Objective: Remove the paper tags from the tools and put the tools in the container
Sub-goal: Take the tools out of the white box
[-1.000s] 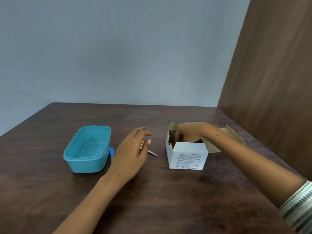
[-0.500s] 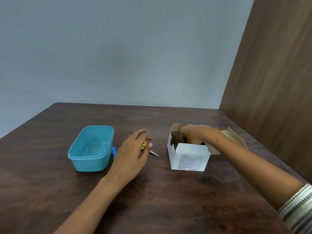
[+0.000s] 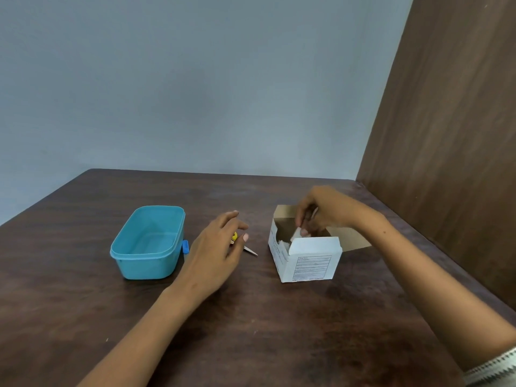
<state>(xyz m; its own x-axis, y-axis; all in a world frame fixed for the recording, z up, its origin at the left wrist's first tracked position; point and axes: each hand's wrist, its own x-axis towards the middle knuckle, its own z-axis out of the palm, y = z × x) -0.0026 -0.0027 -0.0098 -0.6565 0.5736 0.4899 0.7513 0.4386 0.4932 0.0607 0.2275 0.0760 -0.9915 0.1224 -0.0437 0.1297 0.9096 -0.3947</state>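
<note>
The right hand (image 3: 324, 212) has risen from the white box (image 3: 305, 258), pinching a white item (image 3: 296, 233); the left hand (image 3: 217, 247), fingers relaxed, covers a tool (image 3: 250, 250). The container (image 3: 149, 243) is empty.

White cardboard box (image 3: 304, 261) shows a printed label panel (image 3: 312, 268) on its near face, lines of small print, too blurred to read.

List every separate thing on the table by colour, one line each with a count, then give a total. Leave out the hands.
Blue: 1, the open container
White: 2, the cardboard box and the white piece the right hand pinches over it
Yellow and metal: 1, the small tool partly hidden by the left hand
Total: 4
</note>
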